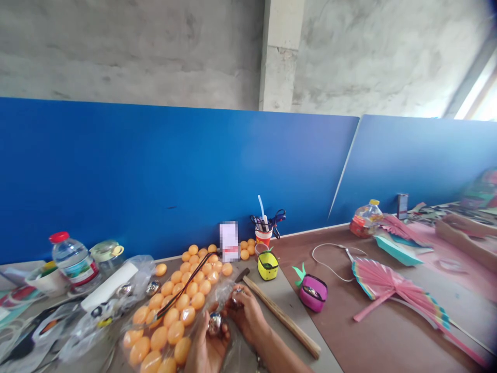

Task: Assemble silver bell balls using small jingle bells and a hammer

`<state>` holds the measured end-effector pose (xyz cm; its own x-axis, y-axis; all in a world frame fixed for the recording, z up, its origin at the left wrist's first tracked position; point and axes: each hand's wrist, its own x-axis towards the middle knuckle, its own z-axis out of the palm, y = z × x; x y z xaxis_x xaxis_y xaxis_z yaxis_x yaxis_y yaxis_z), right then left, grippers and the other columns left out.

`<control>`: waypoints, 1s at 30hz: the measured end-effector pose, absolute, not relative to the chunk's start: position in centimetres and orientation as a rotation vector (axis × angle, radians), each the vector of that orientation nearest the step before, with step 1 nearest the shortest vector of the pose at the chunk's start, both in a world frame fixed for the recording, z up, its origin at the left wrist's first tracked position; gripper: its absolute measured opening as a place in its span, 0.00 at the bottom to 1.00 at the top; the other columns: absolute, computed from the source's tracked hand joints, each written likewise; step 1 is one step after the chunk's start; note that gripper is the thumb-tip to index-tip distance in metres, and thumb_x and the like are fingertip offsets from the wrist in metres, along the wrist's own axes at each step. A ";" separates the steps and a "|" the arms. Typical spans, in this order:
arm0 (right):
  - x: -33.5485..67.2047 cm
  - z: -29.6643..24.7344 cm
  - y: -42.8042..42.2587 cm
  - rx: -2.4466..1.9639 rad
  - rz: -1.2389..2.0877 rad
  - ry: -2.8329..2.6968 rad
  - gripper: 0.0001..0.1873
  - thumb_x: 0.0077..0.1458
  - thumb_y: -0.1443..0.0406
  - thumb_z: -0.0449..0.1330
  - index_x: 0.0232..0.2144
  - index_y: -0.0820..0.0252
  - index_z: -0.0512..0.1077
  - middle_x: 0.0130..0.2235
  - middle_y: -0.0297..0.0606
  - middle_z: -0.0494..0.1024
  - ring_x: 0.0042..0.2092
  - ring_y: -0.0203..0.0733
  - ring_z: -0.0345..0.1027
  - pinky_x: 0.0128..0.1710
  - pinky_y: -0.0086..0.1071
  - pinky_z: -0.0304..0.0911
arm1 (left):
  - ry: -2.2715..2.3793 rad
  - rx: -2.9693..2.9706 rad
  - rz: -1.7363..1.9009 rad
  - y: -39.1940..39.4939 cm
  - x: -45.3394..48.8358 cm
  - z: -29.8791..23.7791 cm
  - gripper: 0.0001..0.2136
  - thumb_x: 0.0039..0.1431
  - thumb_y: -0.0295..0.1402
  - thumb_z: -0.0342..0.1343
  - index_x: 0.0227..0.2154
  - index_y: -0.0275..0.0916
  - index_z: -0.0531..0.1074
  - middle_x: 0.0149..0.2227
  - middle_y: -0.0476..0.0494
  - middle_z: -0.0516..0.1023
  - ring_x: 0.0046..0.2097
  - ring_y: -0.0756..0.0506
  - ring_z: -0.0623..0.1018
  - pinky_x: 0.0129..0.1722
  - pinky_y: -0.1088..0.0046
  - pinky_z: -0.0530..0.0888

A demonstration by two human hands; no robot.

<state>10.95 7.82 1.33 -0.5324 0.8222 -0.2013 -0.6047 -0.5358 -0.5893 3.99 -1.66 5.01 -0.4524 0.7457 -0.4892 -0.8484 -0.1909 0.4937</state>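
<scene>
My left hand [205, 346] is closed around a shiny silver ball [215, 324], its fingers curled beneath it. Just to the right, my right hand [250, 316] pinches another shiny silver ball [237, 297], partly covered by the fingers. Crumpled clear plastic [221, 292] lies behind and under both hands. Beside the left hand, many orange balls [176, 331] fill a clear bag. A hammer [281, 316] with a wooden handle lies right of my right hand. Two more silver balls [153, 288] rest at the left, near a clear plastic bag [135, 269].
Toward the back stand a yellow pouch [267, 266], a pen cup [263, 237] and a pale card [229, 241]. A purple pouch [312, 293] and a pink fan [396, 285] lie right. A red-capped bottle [75, 264] stands left; a blue partition [174, 171] borders the table.
</scene>
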 end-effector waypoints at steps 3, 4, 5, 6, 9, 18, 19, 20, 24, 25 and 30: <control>10.9 1.3 7.8 -0.617 2.105 -0.561 0.14 0.34 0.70 0.66 0.27 0.57 0.69 0.27 0.32 0.76 0.29 0.40 0.71 0.29 0.31 0.64 | 0.851 -0.140 1.827 -1.6 3.7 3.9 0.14 0.46 0.22 0.64 0.39 0.37 0.75 0.30 0.43 0.80 0.26 0.48 0.77 0.26 0.74 0.75; 10.9 1.3 7.8 -0.621 2.108 -0.569 0.13 0.34 0.70 0.66 0.27 0.57 0.69 0.26 0.31 0.76 0.28 0.40 0.70 0.27 0.31 0.63 | 0.855 -0.117 1.815 -1.5 3.6 3.5 0.14 0.45 0.21 0.65 0.37 0.37 0.75 0.30 0.43 0.80 0.26 0.48 0.77 0.26 0.74 0.75; 10.9 1.3 7.8 -0.621 2.114 -0.583 0.13 0.34 0.71 0.65 0.26 0.57 0.68 0.24 0.30 0.75 0.27 0.39 0.69 0.26 0.30 0.62 | 0.862 -0.100 1.811 -1.5 3.6 3.2 0.13 0.44 0.22 0.65 0.35 0.36 0.75 0.29 0.44 0.80 0.25 0.49 0.76 0.24 0.74 0.74; 10.8 1.3 7.8 -0.624 2.118 -0.596 0.13 0.33 0.71 0.65 0.26 0.57 0.68 0.22 0.29 0.73 0.25 0.38 0.67 0.25 0.29 0.60 | 0.864 -0.082 1.803 -1.5 3.5 3.0 0.12 0.44 0.22 0.66 0.33 0.36 0.75 0.28 0.45 0.79 0.24 0.49 0.75 0.23 0.74 0.73; 10.7 1.4 8.0 -0.656 2.100 -0.590 0.13 0.32 0.71 0.65 0.24 0.57 0.68 0.19 0.26 0.69 0.22 0.34 0.62 0.25 0.28 0.59 | 0.873 -0.067 1.800 -1.5 3.6 3.1 0.13 0.42 0.25 0.69 0.31 0.36 0.74 0.25 0.47 0.77 0.21 0.52 0.70 0.20 0.77 0.68; 10.4 2.2 7.5 -0.785 2.015 -0.680 0.10 0.35 0.66 0.66 0.21 0.56 0.67 0.18 0.26 0.68 0.19 0.32 0.56 0.20 0.28 0.52 | 0.944 0.067 1.782 -1.9 3.3 2.5 0.21 0.35 0.36 0.76 0.29 0.37 0.71 0.25 0.50 0.76 0.19 0.57 0.63 0.20 0.80 0.62; 10.4 2.2 7.5 -0.793 2.015 -0.693 0.09 0.35 0.66 0.65 0.21 0.56 0.67 0.17 0.26 0.68 0.19 0.32 0.56 0.20 0.28 0.52 | 0.962 0.080 1.776 -1.9 3.2 2.3 0.22 0.34 0.37 0.76 0.29 0.37 0.71 0.25 0.50 0.76 0.19 0.57 0.63 0.20 0.80 0.62; 10.3 2.2 7.5 -0.803 2.017 -0.702 0.09 0.34 0.65 0.65 0.20 0.56 0.66 0.17 0.26 0.67 0.19 0.32 0.55 0.20 0.28 0.52 | 0.980 0.091 1.773 -1.9 3.1 2.1 0.22 0.34 0.39 0.76 0.29 0.37 0.71 0.25 0.50 0.76 0.19 0.57 0.62 0.20 0.80 0.61; 10.2 2.2 7.5 -0.840 2.010 -0.734 0.10 0.32 0.64 0.64 0.18 0.56 0.65 0.15 0.25 0.65 0.18 0.32 0.55 0.20 0.29 0.53 | 1.026 0.137 1.768 -1.9 3.1 2.0 0.24 0.34 0.42 0.76 0.30 0.37 0.71 0.25 0.51 0.76 0.18 0.58 0.62 0.19 0.80 0.60; 10.2 2.2 7.5 -0.843 2.005 -0.741 0.09 0.32 0.64 0.64 0.17 0.56 0.65 0.15 0.25 0.65 0.18 0.32 0.55 0.20 0.29 0.53 | 1.030 0.146 1.769 -1.9 3.2 2.1 0.24 0.34 0.42 0.76 0.30 0.38 0.71 0.25 0.52 0.76 0.18 0.58 0.62 0.19 0.80 0.60; 10.2 2.3 7.4 -0.850 2.000 -0.754 0.08 0.32 0.65 0.63 0.17 0.57 0.66 0.16 0.26 0.66 0.18 0.32 0.56 0.20 0.28 0.53 | 1.047 0.154 1.775 -1.9 3.5 2.6 0.24 0.32 0.42 0.77 0.29 0.38 0.70 0.24 0.53 0.75 0.18 0.58 0.62 0.19 0.80 0.60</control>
